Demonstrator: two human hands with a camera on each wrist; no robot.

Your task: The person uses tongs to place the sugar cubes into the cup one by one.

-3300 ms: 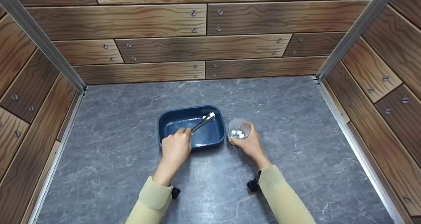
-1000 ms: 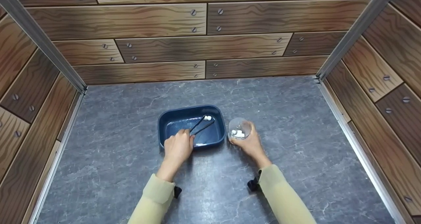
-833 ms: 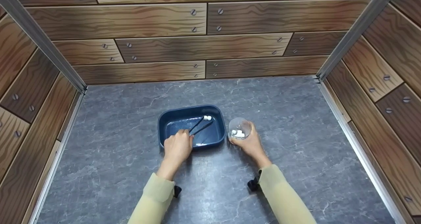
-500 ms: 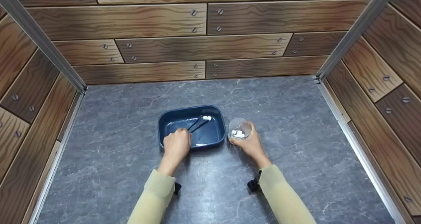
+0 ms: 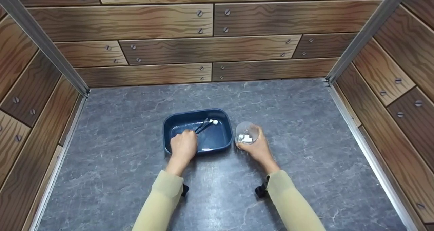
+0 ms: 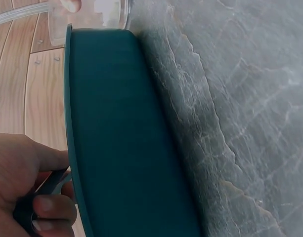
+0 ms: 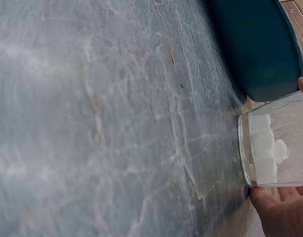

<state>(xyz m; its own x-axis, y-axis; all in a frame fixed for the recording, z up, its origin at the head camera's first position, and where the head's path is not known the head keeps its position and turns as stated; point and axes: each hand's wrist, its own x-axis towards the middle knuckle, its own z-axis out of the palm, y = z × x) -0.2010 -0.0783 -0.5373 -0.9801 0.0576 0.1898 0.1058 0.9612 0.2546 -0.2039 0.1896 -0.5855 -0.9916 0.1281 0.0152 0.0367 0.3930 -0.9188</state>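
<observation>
My left hand [image 5: 184, 144] grips dark tongs [image 5: 203, 126] over the front rim of a blue rectangular basin [image 5: 168, 122]. The tips of the tongs reach down inside, close by two small white pieces [image 5: 215, 122] at the basin's far right. In the left wrist view, fingers curl round the dark handle [image 6: 55, 180] beside the basin's wall [image 6: 121, 123]. My right hand [image 5: 259, 149] holds a clear cup [image 5: 247, 126] upright on the table, just right of the basin. Several white pieces [image 7: 264, 148] lie at the bottom of the cup.
The grey marbled tabletop [image 5: 129, 176] spreads around the basin and cup. Wood-patterned panels [image 5: 169, 51] stand at the back and both sides, with metal posts [image 5: 369, 34] at the corners.
The tongs rose with a white piece, which then joined those in the cup's view; they spread over the basin, closed near the two white pieces, and now sit slightly left of them. Right hand still.
</observation>
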